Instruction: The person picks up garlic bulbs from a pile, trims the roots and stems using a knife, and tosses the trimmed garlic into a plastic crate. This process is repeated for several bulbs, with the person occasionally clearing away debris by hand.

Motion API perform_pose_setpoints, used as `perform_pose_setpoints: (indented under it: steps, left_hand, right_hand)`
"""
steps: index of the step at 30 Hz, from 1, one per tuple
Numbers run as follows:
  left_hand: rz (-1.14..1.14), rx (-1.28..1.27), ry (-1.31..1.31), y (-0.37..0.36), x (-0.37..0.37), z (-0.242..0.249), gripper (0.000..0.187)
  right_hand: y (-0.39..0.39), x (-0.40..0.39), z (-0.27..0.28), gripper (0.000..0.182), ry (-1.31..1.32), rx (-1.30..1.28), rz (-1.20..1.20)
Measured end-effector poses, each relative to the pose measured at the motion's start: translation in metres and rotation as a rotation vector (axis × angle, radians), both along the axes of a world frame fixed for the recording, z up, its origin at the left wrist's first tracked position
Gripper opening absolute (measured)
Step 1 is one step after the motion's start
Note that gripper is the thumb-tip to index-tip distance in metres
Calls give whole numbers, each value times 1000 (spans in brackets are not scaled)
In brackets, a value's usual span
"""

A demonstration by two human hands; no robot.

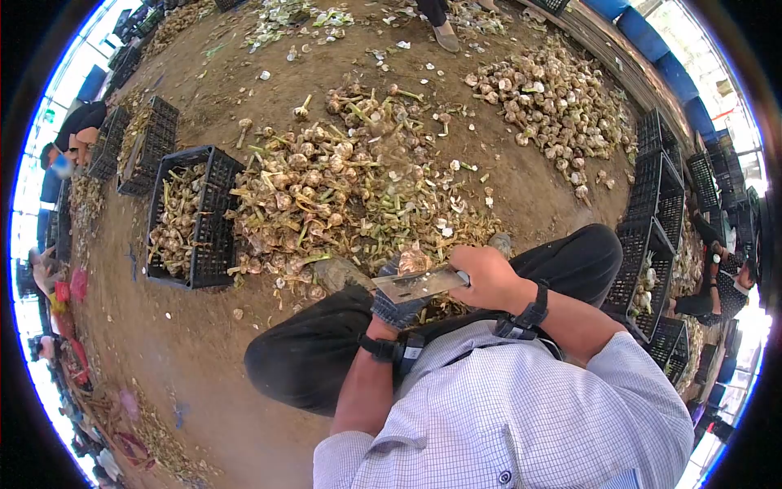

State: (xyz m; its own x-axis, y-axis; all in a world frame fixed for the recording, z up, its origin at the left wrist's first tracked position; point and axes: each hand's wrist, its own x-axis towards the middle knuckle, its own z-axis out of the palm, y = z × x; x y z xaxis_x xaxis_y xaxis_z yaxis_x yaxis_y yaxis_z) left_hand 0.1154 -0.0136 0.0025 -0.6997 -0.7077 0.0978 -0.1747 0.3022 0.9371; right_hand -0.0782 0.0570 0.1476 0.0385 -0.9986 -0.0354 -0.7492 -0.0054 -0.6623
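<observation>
Closest up, a white shirt with a fine dark check (456,416) covers the seated person's torso, above black trousers (314,354) with the knees spread wide. Between them, the left hand (397,310), in a dark grey knitted glove, has its fingers curled in around a pale brown, papery garlic bulb (414,261), though the blade hides part of that grip. The bare right hand (490,275) is wrapped firmly round the handle of a broad, flat, grey metal knife (411,287), whose smudged blade lies across the front of the bulb. Just beyond the feet spreads a large heap of stalked, earth-stained garlic (314,191), with chopped green stalk pieces (403,216) on its right side. Beside the heap, at left, stands a black slatted plastic crate (213,220) filled with more garlic. Farther off, at upper right, a second heap of trimmed bulbs (562,102) lies on the brown dirt floor (521,183); near the top edge, another person's shoe (447,41) shows.
</observation>
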Motion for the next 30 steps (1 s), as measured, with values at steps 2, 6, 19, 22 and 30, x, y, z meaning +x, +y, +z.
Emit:
perform_pose_setpoints:
  steps: [2,6,19,22,30]
  left_hand:
    - [-32,9,-59,1,3,7,55]
    - [-14,247,-54,4,0,26,55]
    - [17,14,-5,-4,-4,53,33]
    - [92,60,34,-4,-7,59,30]
    - [119,44,-514,-14,-33,39,39]
  right_hand:
    - [1,1,-7,28,37,-63,3]
    - [3,2,-8,30,59,-36,16]
    - [2,-6,-44,28,92,-79,29]
    - [0,-47,-96,28,209,266,-92]
    - [-5,-28,-74,49,-407,245,-375]
